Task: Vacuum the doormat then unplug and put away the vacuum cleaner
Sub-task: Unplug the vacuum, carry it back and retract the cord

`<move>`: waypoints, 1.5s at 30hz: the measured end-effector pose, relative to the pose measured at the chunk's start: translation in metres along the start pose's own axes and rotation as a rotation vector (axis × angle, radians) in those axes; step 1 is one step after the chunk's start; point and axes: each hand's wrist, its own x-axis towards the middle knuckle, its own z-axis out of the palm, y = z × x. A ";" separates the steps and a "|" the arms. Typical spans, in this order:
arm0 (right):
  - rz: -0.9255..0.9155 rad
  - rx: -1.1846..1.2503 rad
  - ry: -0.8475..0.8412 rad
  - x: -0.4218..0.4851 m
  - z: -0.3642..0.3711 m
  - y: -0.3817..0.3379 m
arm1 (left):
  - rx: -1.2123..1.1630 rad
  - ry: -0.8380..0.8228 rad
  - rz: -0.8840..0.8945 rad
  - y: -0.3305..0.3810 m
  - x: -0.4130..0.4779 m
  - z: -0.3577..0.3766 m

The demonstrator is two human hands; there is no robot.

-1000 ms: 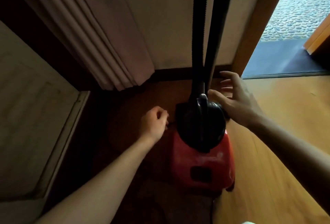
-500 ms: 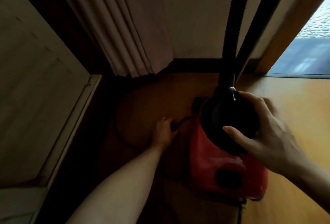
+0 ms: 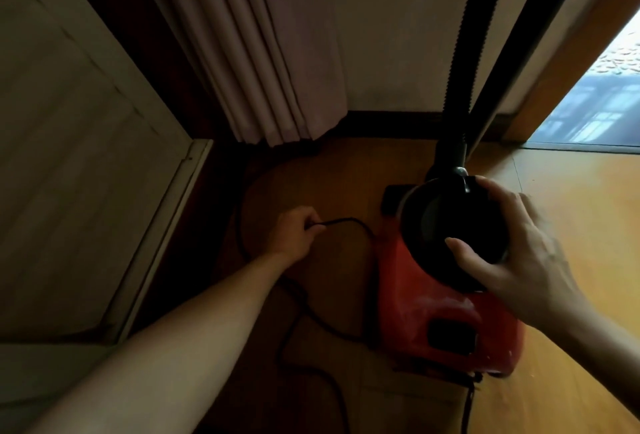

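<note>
A red canister vacuum cleaner (image 3: pixel 429 305) with a black domed top (image 3: pixel 446 222) stands on the wooden floor near the wall. Its ribbed black hose (image 3: pixel 465 49) and a black tube (image 3: pixel 540 18) rise from the top and lean on the wall. My right hand (image 3: pixel 512 246) is spread over the dome, thumb on the front and fingers around the right side. My left hand (image 3: pixel 294 232) is closed on the black power cord (image 3: pixel 349 225), which arcs to the vacuum's left side and loops over the dark floor below.
A pleated curtain (image 3: pixel 256 52) hangs down to the floor at the back. A pale panelled door or cabinet (image 3: pixel 76 142) fills the left side. At the right, an open doorway (image 3: pixel 595 111) with a wooden frame leads to a grey surface outside.
My right hand came down from beside the hose and settled onto the dome. My left hand dropped to the floor and closed on the cord, now drawn out into a visible arc.
</note>
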 end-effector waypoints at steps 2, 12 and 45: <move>0.008 0.003 -0.010 0.000 -0.001 -0.002 | 0.033 -0.033 0.013 -0.011 -0.009 -0.018; 0.139 -0.030 -0.058 -0.020 -0.019 -0.022 | 0.539 -0.671 -0.142 -0.049 -0.071 -0.043; 0.285 0.414 0.112 -0.229 0.073 0.034 | 0.488 -0.066 0.184 0.084 -0.183 0.015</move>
